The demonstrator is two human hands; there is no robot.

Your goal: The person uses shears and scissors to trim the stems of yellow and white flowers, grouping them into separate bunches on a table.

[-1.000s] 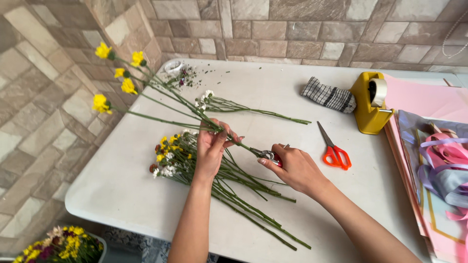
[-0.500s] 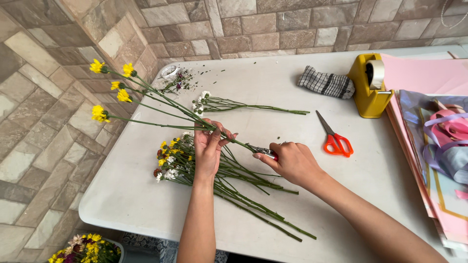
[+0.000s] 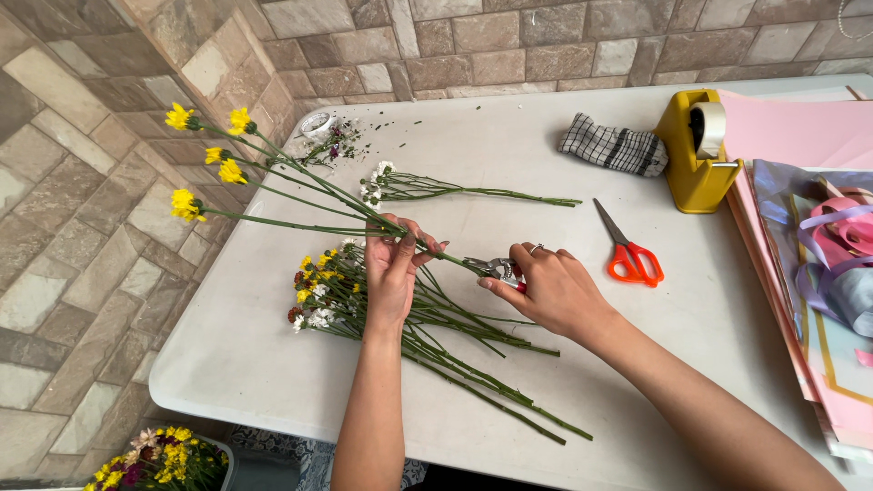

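Outdoors, a white table abuts a stone-tile wall.

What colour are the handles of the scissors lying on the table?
Orange-red. The scissors lie flat on the white table, seen clearly in the head view.

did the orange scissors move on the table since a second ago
No. The orange scissors lie in the same spot beside the yellow tape dispenser, angled as before; only the camera view shifted.

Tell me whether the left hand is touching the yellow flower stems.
Touching. The head view shows the left hand closed around the yellow flower stems, its fingers wrapped over them just left of the pruning shears in the right hand.
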